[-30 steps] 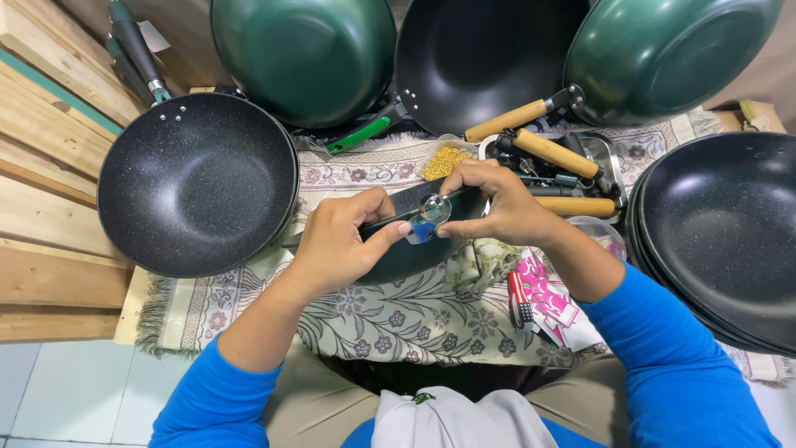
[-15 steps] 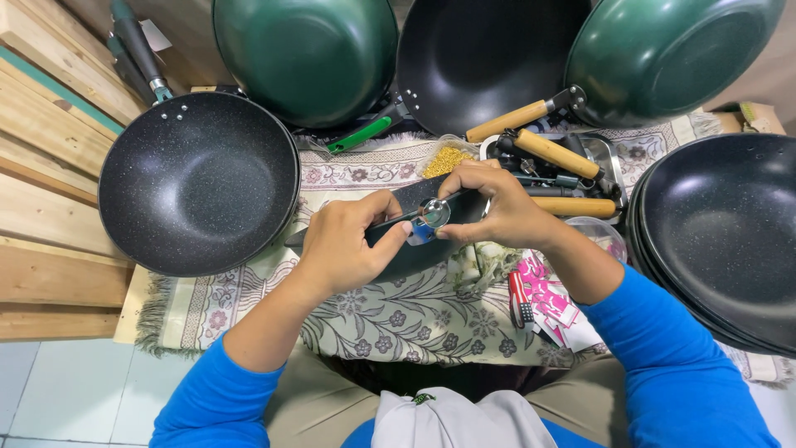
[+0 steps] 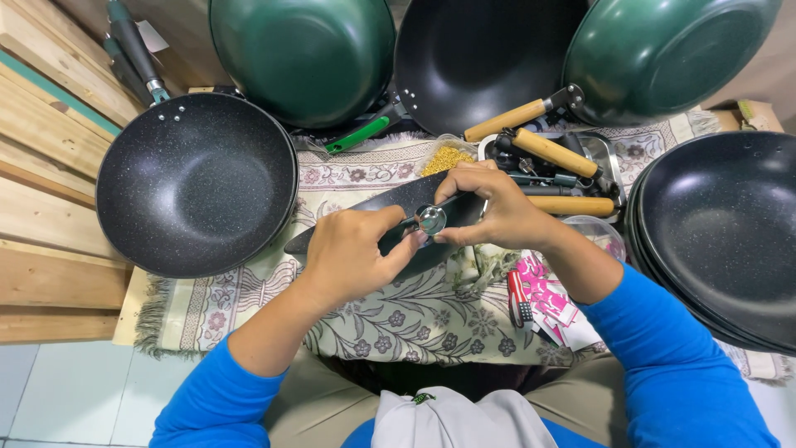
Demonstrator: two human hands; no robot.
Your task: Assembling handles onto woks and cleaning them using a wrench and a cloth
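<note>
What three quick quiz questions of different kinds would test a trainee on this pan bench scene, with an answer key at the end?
1. True or false: the speckled black pan by the left hand rests upside down.
2. Multiple choice: the small round shiny metal piece sits (A) in the metal tray, (B) between the fingertips of both hands over the dark curved handle, (C) inside a green pan.
3. Fill in: the loose handles in the tray beyond the right hand are made of ____.

Key: 1 false, its open side faces up. 2 B. 3 wood, light brown.
</note>
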